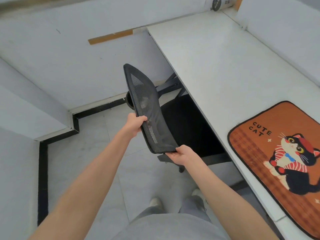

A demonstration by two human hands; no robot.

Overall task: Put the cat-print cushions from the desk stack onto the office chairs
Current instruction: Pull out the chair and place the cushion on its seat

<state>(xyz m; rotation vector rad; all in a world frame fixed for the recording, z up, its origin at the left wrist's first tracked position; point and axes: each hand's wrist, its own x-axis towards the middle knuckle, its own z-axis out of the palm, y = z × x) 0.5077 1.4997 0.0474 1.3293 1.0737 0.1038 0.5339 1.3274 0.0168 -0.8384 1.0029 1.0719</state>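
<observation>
I'm gripping the black mesh chair back (147, 108), left hand (134, 124) and right hand (181, 155) closed on its edge, likely pulling it clear of the white desk (216, 66); next I'm fetching the orange cat-print cushion (277, 161).

Only readable text: "CUTE CAT" in dark capitals, two lines, on the orange cat-print cushion (280, 163) lying on the desk (216, 66). A roll (219, 3) at the desk's far end has print, too blurred to read.
</observation>
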